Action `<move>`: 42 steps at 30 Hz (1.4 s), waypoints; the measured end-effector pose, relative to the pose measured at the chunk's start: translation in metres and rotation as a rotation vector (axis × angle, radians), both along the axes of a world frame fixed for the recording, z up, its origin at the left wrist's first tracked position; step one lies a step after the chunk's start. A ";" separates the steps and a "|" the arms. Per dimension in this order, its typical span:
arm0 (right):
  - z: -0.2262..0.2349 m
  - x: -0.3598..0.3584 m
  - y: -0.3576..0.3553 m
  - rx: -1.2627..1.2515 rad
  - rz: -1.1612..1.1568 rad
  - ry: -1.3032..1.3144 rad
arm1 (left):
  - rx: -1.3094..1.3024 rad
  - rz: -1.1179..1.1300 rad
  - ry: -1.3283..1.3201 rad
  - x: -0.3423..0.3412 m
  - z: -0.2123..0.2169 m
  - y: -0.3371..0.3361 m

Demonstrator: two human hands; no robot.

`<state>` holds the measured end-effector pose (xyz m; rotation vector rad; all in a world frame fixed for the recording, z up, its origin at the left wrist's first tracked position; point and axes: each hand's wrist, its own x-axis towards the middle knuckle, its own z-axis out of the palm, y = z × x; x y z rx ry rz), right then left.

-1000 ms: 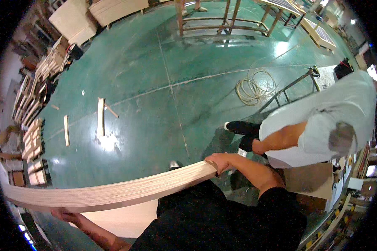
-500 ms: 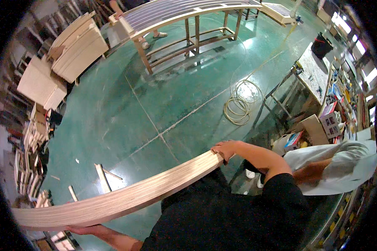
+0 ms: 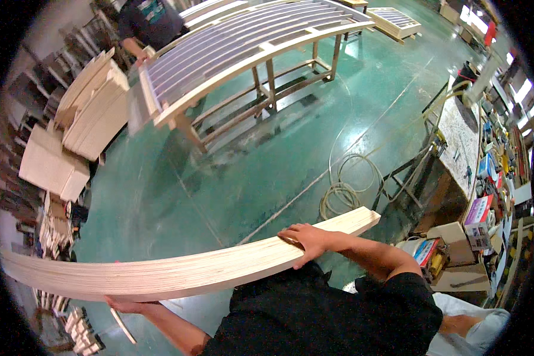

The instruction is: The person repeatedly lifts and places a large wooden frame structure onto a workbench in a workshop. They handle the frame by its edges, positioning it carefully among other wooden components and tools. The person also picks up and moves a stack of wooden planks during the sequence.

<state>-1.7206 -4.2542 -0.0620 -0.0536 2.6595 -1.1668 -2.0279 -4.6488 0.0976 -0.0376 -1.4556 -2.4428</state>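
Note:
A long stack of thin pale wooden planks [image 3: 178, 272] stretches across in front of my body, from the left rim to its squared end at the right. My right hand [image 3: 305, 240] grips the stack from above, short of that end, with fingers over the top and thumb along the near side. Beneath the stack's near lower edge, my left hand [image 3: 127, 305] supports it; most of those fingers are hidden under the wood. Both hands carry the stack above the floor.
A slatted wooden frame [image 3: 249, 41] lies on a trestle stand ahead, with a person [image 3: 151, 24] at its far left. A coiled hose [image 3: 340, 199] lies on the green floor. A cluttered workbench [image 3: 460, 142] stands right; stacked boards [image 3: 98, 113] line the left.
The stack has shifted right, its end now extending well past my right hand. My view has turned, and the frame and trestle appear nearer. A person at the frame shows more fully.

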 end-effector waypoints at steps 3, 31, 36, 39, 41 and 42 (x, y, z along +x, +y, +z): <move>0.009 -0.015 0.098 0.025 -0.068 0.019 | -0.058 0.035 -0.035 -0.031 -0.012 0.095; 0.108 -0.260 0.930 0.403 -0.094 -0.040 | 0.615 -0.174 0.124 -0.213 -0.106 0.854; 0.097 -0.267 1.098 0.457 -0.020 -0.133 | 0.548 -0.064 -0.145 -0.170 -0.154 0.983; 0.069 -0.250 1.201 0.380 0.016 -0.070 | 0.585 -0.105 -0.162 -0.144 -0.157 1.058; 0.075 -0.248 1.240 0.381 0.032 -0.035 | 0.583 -0.152 -0.234 -0.124 -0.173 1.097; 0.072 -0.244 1.255 0.397 0.043 -0.020 | 0.600 -0.170 -0.221 -0.112 -0.181 1.113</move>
